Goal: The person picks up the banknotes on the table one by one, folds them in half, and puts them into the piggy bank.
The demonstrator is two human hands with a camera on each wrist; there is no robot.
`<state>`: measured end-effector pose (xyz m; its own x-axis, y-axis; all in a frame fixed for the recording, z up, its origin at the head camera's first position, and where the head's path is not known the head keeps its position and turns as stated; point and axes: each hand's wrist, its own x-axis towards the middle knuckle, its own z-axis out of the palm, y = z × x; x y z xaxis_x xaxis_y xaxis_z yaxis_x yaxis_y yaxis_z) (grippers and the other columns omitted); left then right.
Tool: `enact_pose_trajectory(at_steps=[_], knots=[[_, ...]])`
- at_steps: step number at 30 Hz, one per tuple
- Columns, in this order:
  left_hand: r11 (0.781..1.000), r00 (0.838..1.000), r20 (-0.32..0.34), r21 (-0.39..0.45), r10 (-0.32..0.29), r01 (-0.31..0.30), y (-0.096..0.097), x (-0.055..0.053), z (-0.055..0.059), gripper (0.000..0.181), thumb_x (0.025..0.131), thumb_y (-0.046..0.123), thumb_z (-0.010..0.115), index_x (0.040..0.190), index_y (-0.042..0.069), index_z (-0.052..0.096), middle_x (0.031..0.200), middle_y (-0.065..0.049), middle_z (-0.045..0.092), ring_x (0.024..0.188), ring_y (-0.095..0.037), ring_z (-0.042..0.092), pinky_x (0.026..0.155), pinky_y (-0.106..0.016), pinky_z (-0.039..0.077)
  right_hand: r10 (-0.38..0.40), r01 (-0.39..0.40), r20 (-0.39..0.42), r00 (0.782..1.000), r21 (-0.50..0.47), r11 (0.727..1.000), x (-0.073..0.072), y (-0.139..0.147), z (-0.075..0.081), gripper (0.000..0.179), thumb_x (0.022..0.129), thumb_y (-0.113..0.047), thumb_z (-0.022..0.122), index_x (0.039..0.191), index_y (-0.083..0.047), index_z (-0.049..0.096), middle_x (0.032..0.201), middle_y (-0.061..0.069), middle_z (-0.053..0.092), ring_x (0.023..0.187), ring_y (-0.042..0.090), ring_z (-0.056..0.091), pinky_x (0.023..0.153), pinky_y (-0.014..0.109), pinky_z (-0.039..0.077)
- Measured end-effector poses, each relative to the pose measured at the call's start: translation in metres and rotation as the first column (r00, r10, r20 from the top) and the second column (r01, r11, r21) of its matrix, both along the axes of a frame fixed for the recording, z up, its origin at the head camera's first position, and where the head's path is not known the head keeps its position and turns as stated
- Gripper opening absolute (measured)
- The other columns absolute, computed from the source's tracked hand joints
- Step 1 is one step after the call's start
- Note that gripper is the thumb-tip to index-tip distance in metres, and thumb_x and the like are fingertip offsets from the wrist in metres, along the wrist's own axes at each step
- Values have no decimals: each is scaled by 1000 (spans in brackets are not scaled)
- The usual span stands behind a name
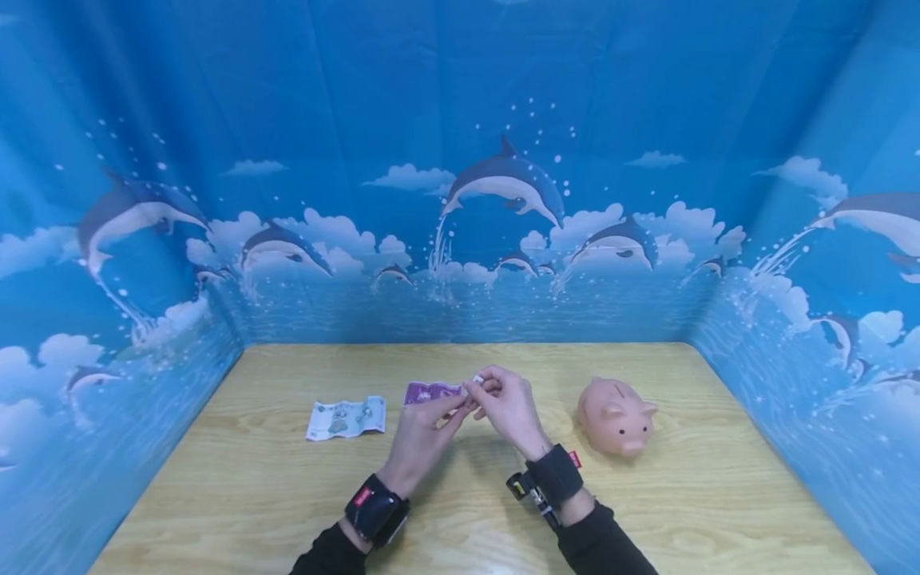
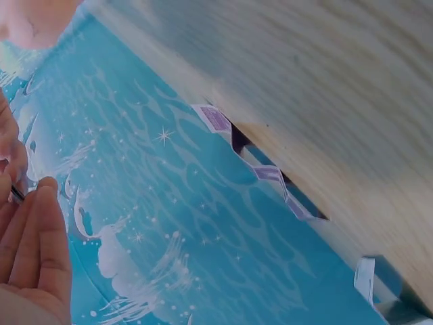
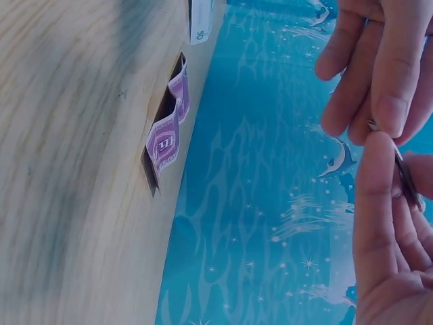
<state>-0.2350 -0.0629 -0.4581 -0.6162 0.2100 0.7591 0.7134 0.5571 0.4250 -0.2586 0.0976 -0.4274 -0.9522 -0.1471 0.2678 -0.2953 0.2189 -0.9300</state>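
Note:
Near the middle of the table my left hand [image 1: 420, 439] and right hand [image 1: 509, 407] meet fingertip to fingertip. Between them they pinch a coin [image 3: 406, 177], thin, silvery and seen edge-on in the right wrist view. The fingers hide most of its face. A purple banknote [image 1: 431, 392] lies creased on the table just behind the left hand, its folds standing up in the left wrist view. Farther left is a pale green and white banknote [image 1: 346, 418]. To the right of the right hand stands a pink piggy bank [image 1: 616, 417], a slot in its back.
The pale wooden table [image 1: 237, 495] is bordered at the back and both sides by a blue curtain [image 1: 402, 311] with dolphins printed on it. Black bands with small devices [image 1: 377, 509] are strapped around both wrists.

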Motion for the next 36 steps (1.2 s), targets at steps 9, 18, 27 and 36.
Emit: enact_pose_trajectory(at_steps=[9,18,27,36], knots=[[998,995,77,15,56,-58,6,2,1,32,83,1,74,113,9,69,101,-7,75,79,-11,72,71,-22,60,128,-129,47,991,21,991,-1,6,1,16,92,-13,67,105,-5,72,94,11,74,82,21,71,65,31,62],[1000,998,58,22,5,-6,18,3,5,32,84,-1,71,113,9,66,105,-8,75,89,-14,72,73,-18,58,179,-179,6,984,27,984,8,23,12,20,94,-14,65,110,-3,70,109,16,72,91,25,70,71,35,62],[1000,999,21,16,-25,25,40,4,7,29,83,1,73,111,8,68,102,-7,75,84,-15,73,69,-23,59,208,-204,-42,977,81,976,8,51,6,19,97,-18,62,108,-4,69,105,16,70,86,15,68,72,32,62],[998,992,113,26,-62,60,68,1,10,25,89,9,69,114,11,67,108,-4,74,92,-13,72,73,-22,59,178,-173,-29,984,129,976,8,82,9,22,97,-23,62,110,-6,69,103,14,70,88,14,68,73,33,62]])
